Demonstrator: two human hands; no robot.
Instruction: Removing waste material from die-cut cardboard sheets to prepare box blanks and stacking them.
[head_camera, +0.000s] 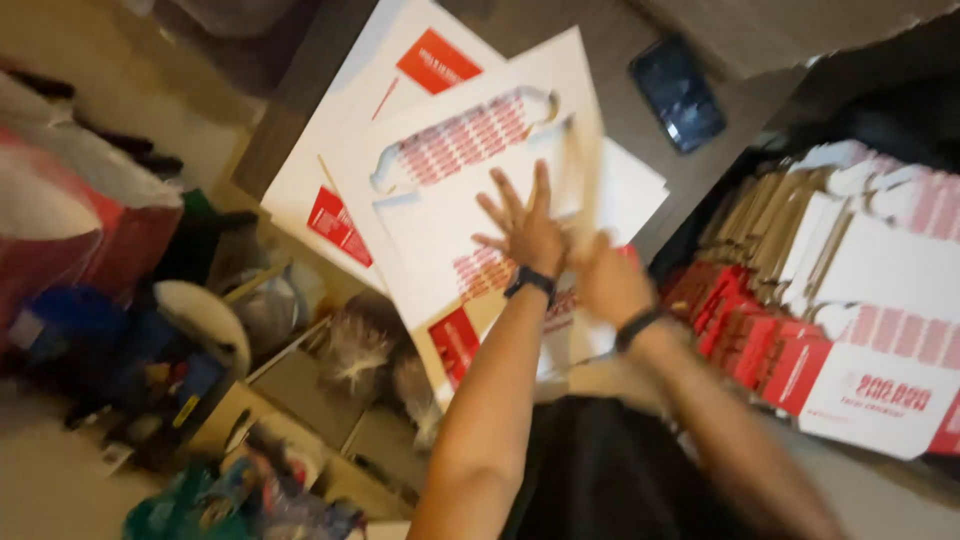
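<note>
A flat white cardboard box blank (470, 190) with red printed patches lies on top of other flat blanks on a dark table (620, 90). My left hand (525, 225) presses on it with fingers spread apart. My right hand (605, 280) is just right of the left one and grips a raised flap (583, 170) of the same blank, which stands up on edge and is blurred. Both wrists wear dark bands.
A dark phone (678, 92) lies on the table at the back right. A big stack of folded red and white boxes (850, 290) fills the right side. Cluttered bins and bags (200, 350) stand on the left, with a red sack (70, 230).
</note>
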